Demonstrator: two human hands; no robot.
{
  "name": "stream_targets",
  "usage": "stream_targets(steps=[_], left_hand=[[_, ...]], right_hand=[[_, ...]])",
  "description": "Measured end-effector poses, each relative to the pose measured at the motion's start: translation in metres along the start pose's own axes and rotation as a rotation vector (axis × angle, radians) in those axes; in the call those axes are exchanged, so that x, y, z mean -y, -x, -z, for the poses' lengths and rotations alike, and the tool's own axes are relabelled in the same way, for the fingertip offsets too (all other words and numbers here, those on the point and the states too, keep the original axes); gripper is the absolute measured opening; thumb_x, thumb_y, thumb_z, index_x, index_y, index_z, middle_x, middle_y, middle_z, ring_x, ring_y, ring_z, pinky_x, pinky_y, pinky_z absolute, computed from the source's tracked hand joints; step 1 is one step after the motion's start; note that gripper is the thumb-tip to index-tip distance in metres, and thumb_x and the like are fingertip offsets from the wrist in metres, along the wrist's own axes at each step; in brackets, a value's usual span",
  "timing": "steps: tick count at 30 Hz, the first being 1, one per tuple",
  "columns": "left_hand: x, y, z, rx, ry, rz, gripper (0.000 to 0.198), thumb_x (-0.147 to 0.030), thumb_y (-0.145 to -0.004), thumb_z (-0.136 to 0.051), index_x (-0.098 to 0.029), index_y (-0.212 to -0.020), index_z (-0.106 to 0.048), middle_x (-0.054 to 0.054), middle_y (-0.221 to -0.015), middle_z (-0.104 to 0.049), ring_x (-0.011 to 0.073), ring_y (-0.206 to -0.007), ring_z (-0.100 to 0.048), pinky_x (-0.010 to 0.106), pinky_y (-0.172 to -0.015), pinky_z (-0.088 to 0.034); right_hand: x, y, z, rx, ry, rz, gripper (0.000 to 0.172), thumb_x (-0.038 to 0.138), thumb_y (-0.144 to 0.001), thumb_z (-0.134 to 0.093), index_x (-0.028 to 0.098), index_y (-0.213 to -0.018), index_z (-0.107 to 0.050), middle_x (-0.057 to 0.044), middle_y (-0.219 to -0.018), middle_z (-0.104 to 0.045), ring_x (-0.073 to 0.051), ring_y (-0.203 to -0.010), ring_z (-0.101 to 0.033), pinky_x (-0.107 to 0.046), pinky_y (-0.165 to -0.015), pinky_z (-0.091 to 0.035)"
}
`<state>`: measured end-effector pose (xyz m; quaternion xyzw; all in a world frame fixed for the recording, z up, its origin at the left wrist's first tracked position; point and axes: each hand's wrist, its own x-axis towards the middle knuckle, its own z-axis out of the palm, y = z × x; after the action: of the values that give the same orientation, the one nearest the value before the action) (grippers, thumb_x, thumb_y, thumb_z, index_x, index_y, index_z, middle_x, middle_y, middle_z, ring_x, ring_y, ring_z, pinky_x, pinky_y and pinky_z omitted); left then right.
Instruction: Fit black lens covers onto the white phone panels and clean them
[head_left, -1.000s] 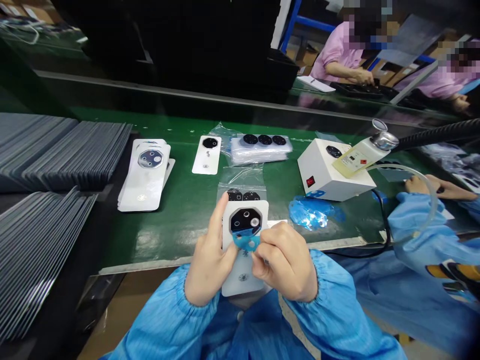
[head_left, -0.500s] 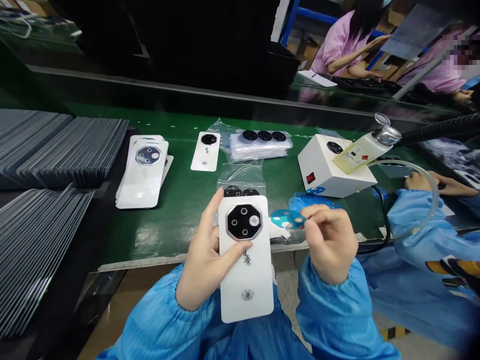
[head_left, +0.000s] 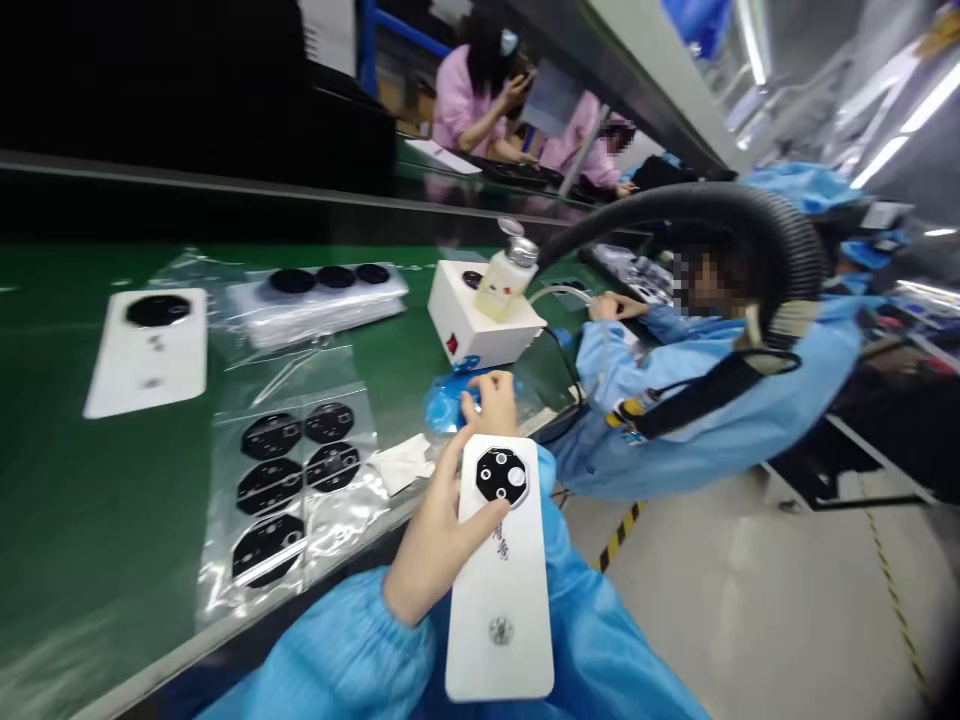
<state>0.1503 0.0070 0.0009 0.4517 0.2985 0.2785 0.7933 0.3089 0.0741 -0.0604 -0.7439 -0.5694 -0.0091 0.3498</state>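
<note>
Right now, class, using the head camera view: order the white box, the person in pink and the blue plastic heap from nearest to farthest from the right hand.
From the right hand:
1. Blue plastic heap, just left of it.
2. White box, directly beyond it.
3. Person in pink, far beyond the box.

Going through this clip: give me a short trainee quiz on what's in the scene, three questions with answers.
1. What does the left hand hold?
A) A soldering iron
B) A white card with a black octagonal piece
C) A roll of tape

2. True or false: the pump-top bottle stands on the white box.

3. What colour is the switch on the box?

Key: 1 B; 2 true; 3 red.
</note>
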Motion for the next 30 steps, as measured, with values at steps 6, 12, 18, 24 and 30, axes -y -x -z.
stream_targets(steps=[6,12,18,24,30], left_hand=[[0.030,-0.073,-0.067,0.184,-0.004,-0.021,0.071,-0.013,-0.074,-0.068,-0.020,-0.136,-0.034,0.010,-0.122,-0.058,0.0230,-0.100,-0.061,0.040,-0.087,-0.049],[0.046,-0.112,-0.101,0.185,-0.023,-0.006,0.036,-0.030,-0.088,-0.056,-0.016,-0.121,-0.051,0.010,-0.121,-0.055,0.0234,-0.103,-0.058,0.045,-0.086,-0.050],[0.049,-0.128,-0.117,0.280,-0.020,-0.063,0.035,-0.030,-0.088,-0.056,-0.016,-0.120,-0.051,0.010,-0.121,-0.055,0.0231,-0.102,-0.058,0.045,-0.084,-0.051],[0.046,-0.122,-0.122,0.416,-0.064,-0.082,0.036,-0.030,-0.088,-0.055,-0.017,-0.121,-0.051,0.010,-0.120,-0.056,0.0228,-0.101,-0.059,0.044,-0.084,-0.051],[0.039,-0.074,-0.088,0.440,-0.220,-0.060,0.066,-0.014,-0.074,-0.069,-0.017,-0.133,-0.041,0.010,-0.117,-0.059,0.0255,-0.103,-0.059,0.045,-0.091,-0.047]], right_hand=[[0.002,0.001,0.006,0.071,-0.048,-0.039,0.022,0.035,-0.088,-0.054,0.015,-0.098,-0.058,-0.005,-0.104,-0.059,-0.015,-0.089,-0.058,-0.035,-0.079,-0.050],[0.005,0.001,0.010,0.104,-0.127,-0.049,0.017,0.030,-0.085,-0.057,0.014,-0.091,-0.057,-0.004,-0.103,-0.057,-0.015,-0.089,-0.056,-0.034,-0.080,-0.049],[0.005,-0.001,0.010,0.117,-0.164,-0.074,0.010,0.024,-0.083,-0.058,0.014,-0.086,-0.057,-0.003,-0.099,-0.055,-0.011,-0.080,-0.054,-0.030,-0.075,-0.049],[0.005,-0.001,0.012,0.100,-0.164,-0.067,0.010,0.023,-0.084,-0.058,0.013,-0.084,-0.057,-0.002,-0.096,-0.056,-0.010,-0.077,-0.054,-0.030,-0.074,-0.049],[0.005,0.001,0.012,0.089,-0.149,-0.021,0.014,0.028,-0.086,-0.056,0.014,-0.082,-0.057,-0.002,-0.092,-0.058,-0.010,-0.076,-0.055,-0.030,-0.073,-0.049]])
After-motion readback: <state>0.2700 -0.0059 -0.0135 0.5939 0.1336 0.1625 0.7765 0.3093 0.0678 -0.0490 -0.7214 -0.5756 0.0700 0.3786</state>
